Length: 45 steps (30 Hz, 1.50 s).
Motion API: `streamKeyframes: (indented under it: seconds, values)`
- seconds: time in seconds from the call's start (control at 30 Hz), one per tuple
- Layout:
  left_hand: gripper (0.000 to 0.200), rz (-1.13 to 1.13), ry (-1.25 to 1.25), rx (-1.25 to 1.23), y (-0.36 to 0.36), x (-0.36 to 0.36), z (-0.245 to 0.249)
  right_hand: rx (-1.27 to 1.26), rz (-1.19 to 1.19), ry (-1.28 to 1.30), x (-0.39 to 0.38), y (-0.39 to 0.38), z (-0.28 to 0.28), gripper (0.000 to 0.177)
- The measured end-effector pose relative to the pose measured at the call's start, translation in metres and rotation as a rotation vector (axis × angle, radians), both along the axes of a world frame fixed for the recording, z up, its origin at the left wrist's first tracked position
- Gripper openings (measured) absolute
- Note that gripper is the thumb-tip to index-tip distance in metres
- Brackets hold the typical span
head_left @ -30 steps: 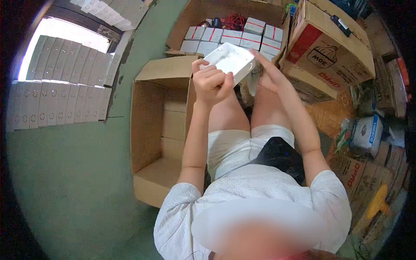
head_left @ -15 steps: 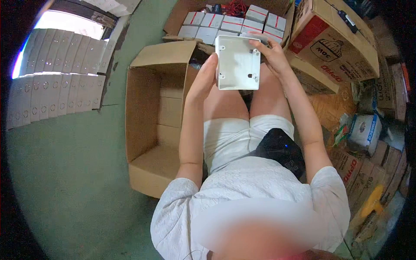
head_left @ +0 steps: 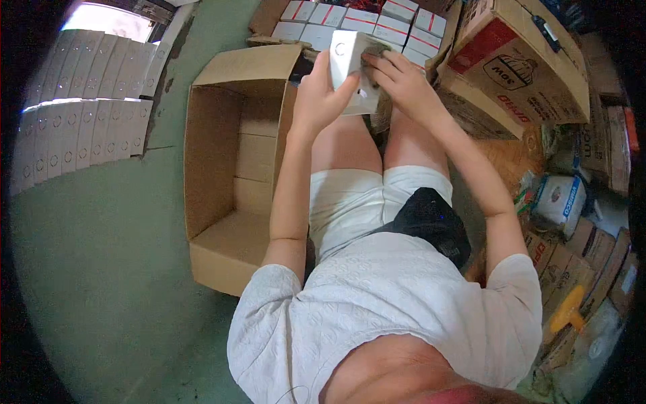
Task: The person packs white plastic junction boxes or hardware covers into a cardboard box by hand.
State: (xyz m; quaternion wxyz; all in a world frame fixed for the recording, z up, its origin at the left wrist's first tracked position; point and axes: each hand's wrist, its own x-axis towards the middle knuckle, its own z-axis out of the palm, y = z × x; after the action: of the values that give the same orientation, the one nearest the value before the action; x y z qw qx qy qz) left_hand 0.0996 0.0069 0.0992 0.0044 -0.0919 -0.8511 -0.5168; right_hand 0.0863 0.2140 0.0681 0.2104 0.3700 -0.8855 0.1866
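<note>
A white plastic electrical box, tilted so that a side wall with a round knockout faces up, is held over my thighs. My left hand grips it from the left, with the thumb across the near side. At the box's right, my right hand has its fingers bent and pressed together against a shaded face. Under those fingers a grey-brown, cloth-like piece hangs along the box, partly hidden by the hand and the box.
An open cardboard box stands to my left. Ahead, a carton holds rows of small white boxes with red stripes. A large printed carton is at right. White boxes stand in rows on the green floor.
The white box has turned from showing its hollow inside to showing a side wall. My right hand has moved slightly down and left onto it. The camera view has shifted a little.
</note>
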Motion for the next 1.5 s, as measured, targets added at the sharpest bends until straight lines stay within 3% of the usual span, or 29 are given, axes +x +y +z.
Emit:
streamKeyframes:
  seconds: [0.03,0.1,0.23,0.3,0.37,0.43,0.57,0.63,0.67,0.7,0.77,0.8,0.83,0.9,1.03,1.1,1.13,1.2,1.33,1.43,1.5]
  values:
    - [0.050,-0.001,-0.001,0.001,0.001,0.003,0.009,0.144,0.007,0.096,0.000,0.000,-0.003,0.034]
    - [0.058,-0.053,0.073,-0.385,0.003,0.007,0.020,0.130,-0.016,0.065,0.005,-0.002,-0.011,0.035]
    - [0.062,-0.038,0.104,-0.376,0.004,0.007,0.020,0.278,-0.070,-0.010,0.021,-0.021,-0.011,0.036]
    - [0.064,0.018,0.123,-0.354,0.007,0.001,0.013,0.326,0.014,-0.062,0.038,-0.033,-0.018,0.034]
    - [0.064,0.046,0.117,-0.308,0.006,0.000,0.016,0.173,0.070,-0.170,0.032,-0.033,-0.022,0.034]
    - [0.062,0.049,0.085,-0.244,0.006,0.002,0.019,0.331,0.034,-0.352,0.025,-0.028,0.019,0.031]
    - [0.060,0.039,0.082,-0.242,0.002,0.002,0.017,0.221,-0.019,-0.144,0.006,-0.016,0.001,0.032]
    - [0.059,0.014,0.122,-0.255,0.003,-0.001,0.012,0.219,-0.121,-0.221,0.016,-0.027,0.012,0.034]
    - [0.057,0.039,0.158,-0.154,0.003,-0.003,0.011,0.218,-0.147,-0.443,0.023,-0.034,0.021,0.037]
    - [0.055,0.065,0.193,-0.056,0.003,-0.005,0.009,0.220,-0.147,-0.442,0.023,-0.037,0.015,0.037]
    - [0.051,0.048,0.187,-0.039,0.003,-0.008,0.006,-0.009,-0.035,-0.396,0.028,-0.044,-0.007,0.038]
    - [0.050,0.057,0.187,0.014,0.004,-0.007,0.003,-0.132,-0.009,-0.219,0.028,-0.045,-0.007,0.037]
    - [0.049,0.066,0.188,0.068,0.006,-0.006,0.001,-0.134,-0.012,-0.221,0.029,-0.045,-0.007,0.037]
    - [0.048,0.107,0.216,0.120,0.010,-0.006,-0.008,-0.254,-0.044,-0.500,0.028,-0.044,-0.001,0.037]
    - [0.044,0.239,0.350,0.367,0.020,-0.008,-0.023,-0.427,-0.054,-0.459,0.035,-0.053,0.010,0.037]
    - [0.043,0.245,0.400,0.373,0.021,-0.008,-0.025,-0.591,-0.036,-0.687,0.036,-0.055,0.008,0.036]
    - [0.046,0.254,0.423,0.381,0.021,-0.009,-0.026,-0.593,-0.031,-0.686,0.035,-0.054,0.008,0.036]
    - [0.048,0.266,0.440,0.382,0.018,-0.006,-0.024,-0.186,-0.008,-0.255,0.035,-0.044,0.007,0.039]
    - [0.048,0.302,0.367,0.542,0.023,-0.004,-0.020,0.078,-0.082,-0.004,0.022,-0.026,0.015,0.038]
    - [0.045,0.313,0.356,0.614,0.034,0.001,-0.021,0.012,-0.063,-0.141,0.034,-0.037,0.040,0.034]
    - [0.043,0.312,0.326,0.642,0.040,0.002,-0.024,-0.297,-0.205,-0.728,0.045,-0.048,0.066,0.032]
